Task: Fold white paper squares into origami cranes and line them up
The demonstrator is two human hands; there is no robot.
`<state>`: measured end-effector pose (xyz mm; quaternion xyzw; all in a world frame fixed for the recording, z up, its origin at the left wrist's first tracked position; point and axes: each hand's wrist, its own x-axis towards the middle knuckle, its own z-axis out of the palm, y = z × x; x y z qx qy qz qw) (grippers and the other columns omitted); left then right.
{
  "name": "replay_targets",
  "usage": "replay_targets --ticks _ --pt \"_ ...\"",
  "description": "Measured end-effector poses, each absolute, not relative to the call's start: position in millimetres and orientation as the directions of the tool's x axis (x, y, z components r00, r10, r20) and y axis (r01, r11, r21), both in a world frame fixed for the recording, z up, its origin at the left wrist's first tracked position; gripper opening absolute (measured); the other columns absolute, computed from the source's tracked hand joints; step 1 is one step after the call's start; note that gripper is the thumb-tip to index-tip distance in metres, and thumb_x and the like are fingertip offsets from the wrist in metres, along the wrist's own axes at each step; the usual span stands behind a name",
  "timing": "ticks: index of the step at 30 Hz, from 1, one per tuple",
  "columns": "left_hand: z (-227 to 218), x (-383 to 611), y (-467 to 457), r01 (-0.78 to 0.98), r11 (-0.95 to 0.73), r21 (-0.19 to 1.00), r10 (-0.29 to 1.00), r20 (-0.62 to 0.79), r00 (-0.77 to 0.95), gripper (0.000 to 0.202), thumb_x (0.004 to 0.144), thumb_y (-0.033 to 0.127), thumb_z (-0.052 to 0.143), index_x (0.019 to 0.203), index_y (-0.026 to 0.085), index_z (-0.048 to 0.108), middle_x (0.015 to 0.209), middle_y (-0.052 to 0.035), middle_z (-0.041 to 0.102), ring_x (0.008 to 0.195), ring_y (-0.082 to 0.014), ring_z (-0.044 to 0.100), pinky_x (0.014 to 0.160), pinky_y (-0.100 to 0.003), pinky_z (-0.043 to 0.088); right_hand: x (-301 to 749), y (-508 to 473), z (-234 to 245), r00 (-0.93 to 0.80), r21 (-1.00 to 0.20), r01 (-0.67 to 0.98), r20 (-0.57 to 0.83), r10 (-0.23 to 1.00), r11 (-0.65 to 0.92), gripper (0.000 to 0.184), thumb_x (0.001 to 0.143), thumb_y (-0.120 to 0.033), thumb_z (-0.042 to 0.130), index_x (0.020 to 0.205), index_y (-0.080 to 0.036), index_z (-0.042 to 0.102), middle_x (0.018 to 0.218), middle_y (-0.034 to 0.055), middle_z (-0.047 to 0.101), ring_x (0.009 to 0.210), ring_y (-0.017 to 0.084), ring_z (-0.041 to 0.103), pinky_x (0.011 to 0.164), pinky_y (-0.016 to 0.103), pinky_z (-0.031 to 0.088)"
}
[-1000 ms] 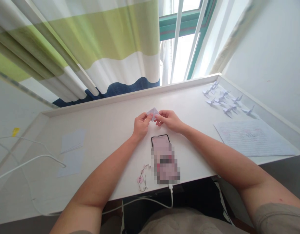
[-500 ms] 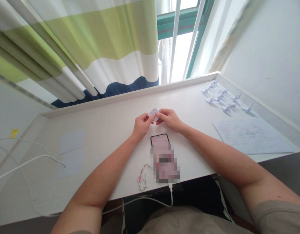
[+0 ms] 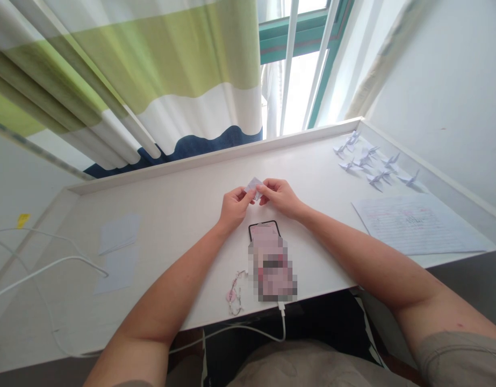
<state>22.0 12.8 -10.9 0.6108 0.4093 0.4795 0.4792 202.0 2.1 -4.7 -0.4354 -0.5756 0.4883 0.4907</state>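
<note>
A small folded piece of white paper, roughly diamond-shaped, is held between my two hands above the middle of the desk. My left hand pinches its left and lower side, thumb on top. On the right side, my right hand grips it with thumb and curled fingers. The fingertips hide part of the paper's lower edges. Just below the hands lies a phone with a blurred screen and a cable plugged into its bottom end.
Several folded paper cranes stand at the back right, behind a lined written sheet. Loose paper squares lie at left beside white cables. A beaded strap rests left of the phone. A raised rim borders the desk's back.
Both hands keep hold of the folded paper in nearly the same place. Only a very slight shift of the right fingers shows.
</note>
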Motion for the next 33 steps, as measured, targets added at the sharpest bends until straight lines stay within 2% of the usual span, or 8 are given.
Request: replay_targets --ticks 6,12,17,22,26,29,33 --pt "-12 22 13 0.077 -0.215 0.974 0.962 0.197 0.191 0.051 0.084 0.07 0.08 0.076 0.02 0.073 0.07 -0.0038 0.072 0.071 -0.0182 0.066 0.072 -0.033 0.052 200 1 -5 -0.142 -0.99 0.024 0.136 0.981 0.14 0.048 0.089 -0.067 0.077 0.075 -0.023 0.062 0.073 0.0025 0.072 0.067 0.017 0.069 0.071 0.036 0.062" --pt "-15 21 13 0.083 -0.222 0.972 0.961 0.204 0.186 0.049 0.085 0.066 0.082 0.072 0.019 0.073 0.07 -0.0037 0.073 0.067 -0.0164 0.064 0.069 -0.031 0.05 198 2 -7 -0.116 -0.986 -0.02 0.169 0.979 0.168 0.052 0.082 -0.072 0.082 0.088 -0.022 0.068 0.082 0.0042 0.077 0.071 0.017 0.07 0.069 0.034 0.061" --pt "-15 21 13 0.102 -0.235 0.967 0.952 0.207 0.224 0.051 0.085 0.067 0.081 0.071 0.018 0.073 0.07 -0.0041 0.074 0.066 -0.0155 0.064 0.067 -0.029 0.049 198 5 -10 -0.117 -0.98 -0.051 0.199 0.973 0.194 0.058 0.08 -0.078 0.081 0.082 -0.02 0.072 0.075 0.0052 0.076 0.067 0.016 0.068 0.063 0.031 0.057" --pt "-9 22 11 0.054 -0.203 0.978 0.923 0.172 0.344 0.054 0.086 0.071 0.079 0.077 0.018 0.076 0.077 -0.0077 0.079 0.073 -0.0199 0.072 0.075 -0.033 0.056 198 5 -8 -0.083 -0.974 -0.08 0.219 0.972 0.213 0.057 0.08 -0.077 0.083 0.079 -0.021 0.07 0.07 0.0027 0.071 0.062 0.015 0.063 0.06 0.031 0.055" --pt "-4 20 10 0.059 -0.171 0.983 0.881 0.126 0.456 0.055 0.088 0.072 0.077 0.08 0.017 0.079 0.085 -0.0107 0.083 0.082 -0.0231 0.077 0.086 -0.038 0.059 199 5 -6 -0.036 -0.97 -0.065 0.238 0.971 0.235 0.058 0.08 -0.078 0.083 0.074 -0.022 0.068 0.063 0.0001 0.063 0.058 0.013 0.056 0.055 0.031 0.048" --pt "-4 19 11 0.04 -0.188 0.981 0.871 0.148 0.469 0.052 0.088 0.069 0.079 0.078 0.018 0.08 0.087 -0.01 0.083 0.085 -0.0227 0.076 0.089 -0.037 0.058 197 5 -8 -0.009 -0.967 -0.054 0.25 0.968 0.249 0.059 0.081 -0.078 0.082 0.072 -0.022 0.067 0.06 -0.0008 0.06 0.057 0.013 0.054 0.054 0.031 0.044" --pt "-5 19 11 0.002 -0.179 0.984 0.88 0.159 0.447 0.05 0.086 0.066 0.082 0.072 0.019 0.077 0.081 -0.0077 0.081 0.08 -0.0207 0.073 0.087 -0.036 0.057 195 5 -10 -0.01 -0.968 -0.067 0.243 0.97 0.242 0.056 0.084 -0.076 0.081 0.075 -0.023 0.066 0.062 -0.0002 0.061 0.058 0.014 0.055 0.054 0.031 0.046"
